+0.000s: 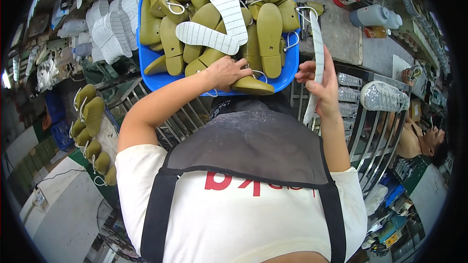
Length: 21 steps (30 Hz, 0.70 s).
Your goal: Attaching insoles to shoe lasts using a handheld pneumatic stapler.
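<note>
A blue plastic bin [145, 63] in front of me is heaped with olive-green shoe lasts [269, 34], several with white cord loops. My left hand [228, 73] reaches in at the bin's near edge, its fingers closed around one shoe last [253, 86] whose toe points right. To the right of the bin, my right hand [327, 85] holds a white insole [319, 51] on edge between thumb and fingers. Two more white insoles with thin dark lines, one upright [227, 9] and one slanted [207, 38], lie on top of the heap.
At left, several cord-looped lasts [93, 117] stand on a ledge, with stacked white insoles [111, 36] above them. A glittery shoe [384, 96] sits on the metal rack at right. Bottles [370, 15] stand on the far-right bench. Another person [412, 136] is at far right.
</note>
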Each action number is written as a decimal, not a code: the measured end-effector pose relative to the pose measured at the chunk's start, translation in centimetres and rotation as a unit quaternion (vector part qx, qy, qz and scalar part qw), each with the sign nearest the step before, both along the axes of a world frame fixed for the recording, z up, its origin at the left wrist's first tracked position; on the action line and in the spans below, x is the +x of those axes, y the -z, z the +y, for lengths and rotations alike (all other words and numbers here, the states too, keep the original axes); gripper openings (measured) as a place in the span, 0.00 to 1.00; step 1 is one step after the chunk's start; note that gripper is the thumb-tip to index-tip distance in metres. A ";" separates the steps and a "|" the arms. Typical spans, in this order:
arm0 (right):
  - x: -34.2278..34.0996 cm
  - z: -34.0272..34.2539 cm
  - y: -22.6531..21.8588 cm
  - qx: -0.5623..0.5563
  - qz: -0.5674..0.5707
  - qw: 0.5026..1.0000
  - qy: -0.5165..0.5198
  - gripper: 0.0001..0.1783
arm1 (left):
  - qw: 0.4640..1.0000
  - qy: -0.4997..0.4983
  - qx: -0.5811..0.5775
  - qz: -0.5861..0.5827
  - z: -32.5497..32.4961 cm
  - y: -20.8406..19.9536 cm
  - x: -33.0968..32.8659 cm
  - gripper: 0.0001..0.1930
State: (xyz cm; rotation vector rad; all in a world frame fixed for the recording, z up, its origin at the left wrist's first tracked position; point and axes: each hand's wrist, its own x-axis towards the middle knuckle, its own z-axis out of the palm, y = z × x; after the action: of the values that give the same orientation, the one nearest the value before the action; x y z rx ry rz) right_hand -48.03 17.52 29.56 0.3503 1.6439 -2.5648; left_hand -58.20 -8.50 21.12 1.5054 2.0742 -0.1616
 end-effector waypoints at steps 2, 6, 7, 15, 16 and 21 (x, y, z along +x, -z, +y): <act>1.5 -0.8 -0.3 -0.001 -0.034 0.999 0.016 0.56 | 0.997 -0.035 0.029 -0.069 -0.4 0.0 0.1 0.39; 2.8 -2.0 -1.0 -0.009 -0.032 0.998 0.044 0.56 | 0.977 -0.051 0.117 -0.169 -1.4 -1.3 -1.8 0.41; 2.6 -2.4 -1.3 -0.008 -0.030 0.998 0.046 0.56 | 0.950 -0.117 0.184 -0.223 -1.6 -1.9 -2.2 0.42; -0.7 -9.0 -4.4 0.090 0.125 0.987 0.054 0.60 | 0.371 -0.375 0.363 -0.768 -3.3 -5.3 3.7 0.38; -1.1 -10.4 -4.5 0.088 0.126 0.987 0.046 0.61 | 0.225 -0.377 0.390 -0.810 -2.8 -5.3 5.9 0.34; -1.9 -14.9 -2.3 0.039 0.095 0.995 -0.003 0.50 | 0.290 -0.484 0.515 -0.645 -2.4 -3.5 8.1 0.42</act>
State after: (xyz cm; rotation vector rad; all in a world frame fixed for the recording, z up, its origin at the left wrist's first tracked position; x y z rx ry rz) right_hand -49.93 2.60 31.82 0.1083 1.8068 -2.6051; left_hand -50.07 -10.91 24.63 -0.0719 0.9065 2.3145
